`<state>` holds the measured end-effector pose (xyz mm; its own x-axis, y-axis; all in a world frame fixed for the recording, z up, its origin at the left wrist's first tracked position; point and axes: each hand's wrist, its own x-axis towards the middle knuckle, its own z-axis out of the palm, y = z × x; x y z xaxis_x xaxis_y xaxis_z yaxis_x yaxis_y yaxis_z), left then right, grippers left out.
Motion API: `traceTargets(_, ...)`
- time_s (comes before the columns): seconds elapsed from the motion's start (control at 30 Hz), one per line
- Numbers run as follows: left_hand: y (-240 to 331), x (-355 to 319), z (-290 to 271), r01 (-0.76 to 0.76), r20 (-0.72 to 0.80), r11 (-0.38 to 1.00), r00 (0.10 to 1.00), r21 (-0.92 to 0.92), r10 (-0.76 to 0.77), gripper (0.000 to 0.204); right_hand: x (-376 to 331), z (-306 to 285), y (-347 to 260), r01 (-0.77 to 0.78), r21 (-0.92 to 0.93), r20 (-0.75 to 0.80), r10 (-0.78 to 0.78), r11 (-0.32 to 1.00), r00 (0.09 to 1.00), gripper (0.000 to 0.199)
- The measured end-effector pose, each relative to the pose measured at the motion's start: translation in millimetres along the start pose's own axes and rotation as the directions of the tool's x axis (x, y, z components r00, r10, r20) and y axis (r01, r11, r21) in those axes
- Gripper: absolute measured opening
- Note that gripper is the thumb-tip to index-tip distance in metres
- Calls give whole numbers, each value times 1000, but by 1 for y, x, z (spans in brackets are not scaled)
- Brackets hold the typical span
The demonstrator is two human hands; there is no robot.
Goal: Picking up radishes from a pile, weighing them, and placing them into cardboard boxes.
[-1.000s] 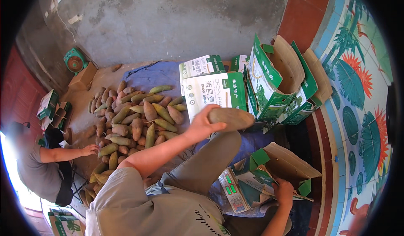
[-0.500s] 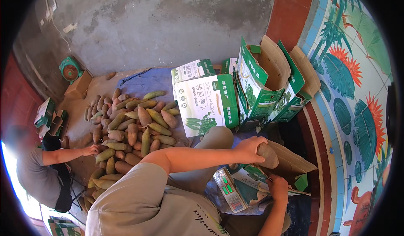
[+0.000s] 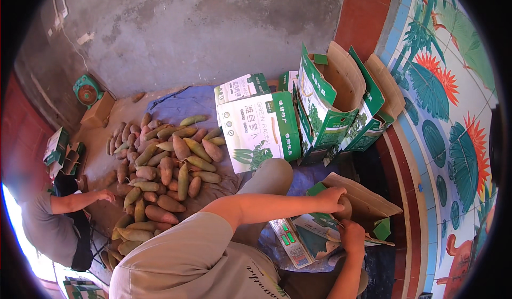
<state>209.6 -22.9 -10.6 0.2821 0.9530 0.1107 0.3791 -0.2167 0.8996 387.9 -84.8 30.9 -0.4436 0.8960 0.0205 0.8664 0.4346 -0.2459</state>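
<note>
My left hand (image 3: 329, 196) reaches across my knee and grips a brown-green root vegetable (image 3: 345, 209), lowering it into an open cardboard box (image 3: 373, 205) with green flaps at my right. The vegetable is mostly hidden by the hand and the box wall. My right hand (image 3: 353, 236) is closed on the box's near edge just below. The box rests on a white scale (image 3: 290, 241) with green display panels. A pile of several similar long vegetables (image 3: 165, 166) lies on the floor to my left.
Green and white cartons (image 3: 261, 128) and open empty boxes (image 3: 336, 102) stand behind the knee against a tiled wall. Another person crouches at the far left, a hand (image 3: 106, 195) at the pile's edge. A green fan (image 3: 87, 91) sits by the concrete wall.
My left hand carried the vegetable from above the pile rightward and down into the open box. My right hand stayed at the box edge.
</note>
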Motion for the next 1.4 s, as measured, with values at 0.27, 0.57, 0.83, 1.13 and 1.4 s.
traceTargets(0.27,30,-21,-67,-193,105,977,978,93,183,30,5,0,3,-22,-16,-31,22,1000,999,12)
traceTargets(0.57,13,-75,-181,-239,-420,960,863,147,280,13,7,-1,-2,-48,37,-22,49,998,999,15)
traceTargets(0.83,-110,-165,-257,247,-612,861,785,445,92,9,6,-3,-3,-97,52,1,97,994,995,17)
traceTargets(1.13,-208,-326,-254,834,-458,208,469,511,-755,25,9,-5,-5,-115,42,-4,116,992,993,15)
traceTargets(1.4,-159,-394,-247,989,-207,-146,-143,-4,-968,35,1,-7,-1,-154,28,-6,155,988,988,15)
